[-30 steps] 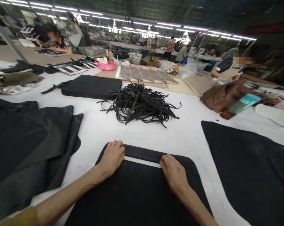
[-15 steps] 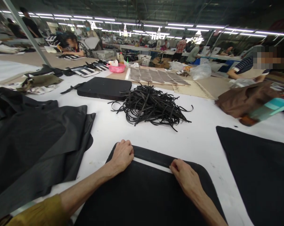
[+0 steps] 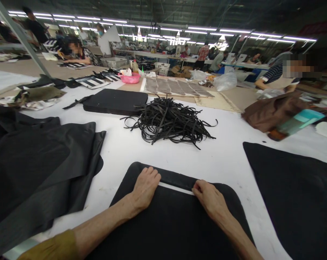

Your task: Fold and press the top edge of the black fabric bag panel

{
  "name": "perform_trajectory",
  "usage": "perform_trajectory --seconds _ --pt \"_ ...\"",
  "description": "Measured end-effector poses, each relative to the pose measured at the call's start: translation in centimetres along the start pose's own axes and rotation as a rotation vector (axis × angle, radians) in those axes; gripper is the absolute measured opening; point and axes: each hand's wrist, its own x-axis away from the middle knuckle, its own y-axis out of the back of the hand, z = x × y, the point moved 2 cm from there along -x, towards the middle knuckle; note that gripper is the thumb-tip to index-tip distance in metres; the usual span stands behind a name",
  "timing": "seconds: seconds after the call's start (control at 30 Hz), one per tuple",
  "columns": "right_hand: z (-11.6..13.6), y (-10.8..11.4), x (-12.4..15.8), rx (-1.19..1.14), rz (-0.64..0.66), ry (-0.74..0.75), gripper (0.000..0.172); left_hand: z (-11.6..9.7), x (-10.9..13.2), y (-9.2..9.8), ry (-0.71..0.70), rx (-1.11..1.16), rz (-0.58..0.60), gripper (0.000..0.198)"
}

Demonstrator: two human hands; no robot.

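A black sheet-material panel (image 3: 163, 224) with rounded far corners lies in front of me on the white table. Near its far edge runs a black band (image 3: 176, 179), and along the band's near side shows a narrow white line (image 3: 176, 188); whether it is a gap or a strip I cannot tell. My left hand (image 3: 147, 186) is closed over the band at the line's left end, fingertips hidden beneath the knuckles. At the right end my right hand (image 3: 208, 196) pinches the band's near edge between thumb and fingers.
Beyond the panel lies a tangled heap of black strips (image 3: 171, 121) beside a stack of black panels (image 3: 116, 101). Black sheets (image 3: 44, 155) cover the left; another black panel (image 3: 293, 180) lies right. A teal-topped bottle (image 3: 296, 124) rests by brown cloth (image 3: 271, 110). Several people work farther off.
My left hand has slid a little to the right along the band, uncovering the panel's far left corner. The right hand still pinches the edge. The view has shifted slightly.
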Motion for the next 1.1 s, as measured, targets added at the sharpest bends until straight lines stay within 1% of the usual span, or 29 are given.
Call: perform_trajectory --seconds 0.07,0.2,0.23,0.37,0.43,0.5,0.67,0.8,0.97,1.03,1.1 --pt "0.1 0.0 0.0 0.011 0.0 0.0 0.016 -0.5 0.4 -0.3 -0.09 -0.069 0.017 0.015" --pt "0.0 0.0 0.0 0.011 0.008 -0.006 0.016 -0.7 1.2 -0.6 -0.181 -0.193 0.055 0.014" --pt "0.0 0.0 0.0 0.008 0.01 -0.006 0.016 -0.8 1.4 -0.7 -0.2 -0.222 0.058 0.017" --pt "-0.2 0.0 0.0 0.011 0.006 0.026 0.015 -1.1 2.5 -1.2 -0.236 -0.313 0.038 0.045" --pt "-0.2 0.1 0.0 0.024 0.007 0.046 0.016 -1.2 2.9 -1.4 -0.246 -0.347 0.044 0.055" --pt "-0.2 0.2 -0.1 0.031 0.012 0.056 0.017 -1.3 3.3 -1.4 -0.261 -0.384 0.056 0.059" --pt "0.0 0.4 -0.5 0.036 0.037 0.046 0.016 -1.8 3.2 -1.4 -0.306 -0.476 0.033 0.057" --pt "0.0 0.5 -0.7 0.037 0.047 0.035 0.016 -2.0 2.7 -1.5 -0.29 -0.448 0.057 0.055" --pt "-0.3 0.2 -0.8 0.031 0.046 0.036 0.016 -2.0 2.4 -1.1 -0.238 -0.349 0.1 0.055" --pt "-0.3 0.2 -0.8 0.025 0.041 0.038 0.016 -2.1 2.3 -0.9 -0.19 -0.303 0.111 0.054" --pt "-0.3 0.2 -0.8 0.019 0.036 0.031 0.017 -2.3 2.1 -0.9 -0.119 -0.291 0.098 0.049"
